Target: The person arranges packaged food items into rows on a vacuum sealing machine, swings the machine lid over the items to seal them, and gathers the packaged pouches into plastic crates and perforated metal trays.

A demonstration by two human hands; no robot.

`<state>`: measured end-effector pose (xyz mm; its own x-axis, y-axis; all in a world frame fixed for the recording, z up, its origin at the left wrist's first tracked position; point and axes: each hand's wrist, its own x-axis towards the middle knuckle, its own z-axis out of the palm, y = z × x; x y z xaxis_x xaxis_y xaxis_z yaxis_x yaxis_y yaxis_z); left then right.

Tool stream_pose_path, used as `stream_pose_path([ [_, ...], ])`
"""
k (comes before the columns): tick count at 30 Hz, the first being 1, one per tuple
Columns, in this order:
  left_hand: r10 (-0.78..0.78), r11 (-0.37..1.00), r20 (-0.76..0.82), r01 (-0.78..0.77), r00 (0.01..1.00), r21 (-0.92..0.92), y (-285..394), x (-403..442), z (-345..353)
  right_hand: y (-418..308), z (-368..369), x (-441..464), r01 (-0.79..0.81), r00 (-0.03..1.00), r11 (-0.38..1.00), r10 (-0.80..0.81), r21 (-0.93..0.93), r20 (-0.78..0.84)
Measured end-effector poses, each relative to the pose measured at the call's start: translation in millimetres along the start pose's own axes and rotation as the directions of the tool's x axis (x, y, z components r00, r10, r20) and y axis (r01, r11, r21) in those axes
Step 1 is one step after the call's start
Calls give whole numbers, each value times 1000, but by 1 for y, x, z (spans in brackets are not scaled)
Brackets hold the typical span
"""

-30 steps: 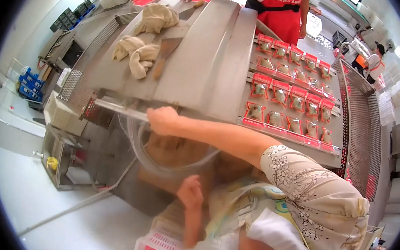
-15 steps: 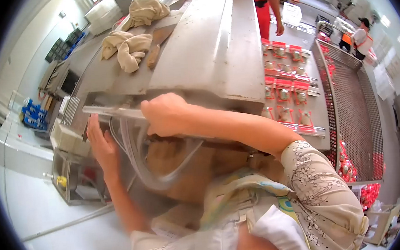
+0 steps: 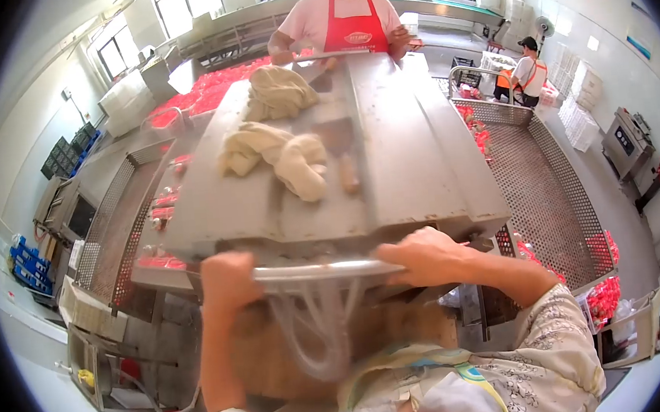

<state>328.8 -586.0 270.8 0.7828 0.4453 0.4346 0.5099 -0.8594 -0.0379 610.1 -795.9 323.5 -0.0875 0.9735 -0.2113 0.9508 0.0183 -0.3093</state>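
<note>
Both my hands are on a metal handle bar (image 3: 316, 272) along the near edge of a large steel machine lid (image 3: 419, 152). My left hand (image 3: 231, 278) is closed around the bar's left end, slightly blurred. Near the right end, my right hand (image 3: 425, 256) is wrapped over the bar. Clear looped hoses (image 3: 325, 346) hang below it. On the lid lie a crumpled beige cloth (image 3: 281, 91), another twisted beige cloth (image 3: 284, 159) and a blurred wooden-handled tool (image 3: 348, 175). Red-edged packs (image 3: 162, 215) show left of the lid.
A person in a red apron (image 3: 354, 26) stands across the machine. Perforated metal bins flank it, one on the left (image 3: 105, 258) and one on the right (image 3: 555, 204). Many red packs (image 3: 212, 87) lie behind. Another person (image 3: 525, 74) works at the far right.
The lid has shifted right, covering the right-hand packs and showing packs on the left. My left hand, earlier open beside the bar, now grips it. The view has turned.
</note>
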Motion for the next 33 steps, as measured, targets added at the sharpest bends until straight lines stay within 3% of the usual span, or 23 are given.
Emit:
stream_pose_path([
  [8,69,986,119,-50,990,-159,106,-11,103,94,97,-49,-254,967,963,255,94,11],
  [15,78,968,229,-19,970,-251,140,-28,161,137,154,-52,-348,933,932,334,101,132],
  [18,34,979,302,29,953,-201,147,-31,170,141,160,-48,-337,928,940,324,45,182],
  [19,37,974,242,20,970,-227,148,-32,172,150,172,-47,-343,923,939,330,32,198],
  [22,60,967,285,15,956,-253,147,-33,173,155,184,-49,-335,926,942,330,-4,183],
  [25,62,938,221,18,973,-345,147,-34,178,159,198,-54,-315,947,946,319,-83,42],
  [28,99,922,260,10,960,-386,143,-36,179,161,207,-60,-280,960,948,273,-147,-68],
  [30,94,856,217,32,972,-516,139,-30,172,153,199,-55,-295,952,937,271,-189,-140],
  [31,197,761,182,-33,963,-648,133,-34,174,155,199,-55,-343,939,903,334,-258,-81],
  [33,303,438,-129,-258,944,-861,97,-32,150,134,191,-44,-439,883,831,468,-342,5],
])
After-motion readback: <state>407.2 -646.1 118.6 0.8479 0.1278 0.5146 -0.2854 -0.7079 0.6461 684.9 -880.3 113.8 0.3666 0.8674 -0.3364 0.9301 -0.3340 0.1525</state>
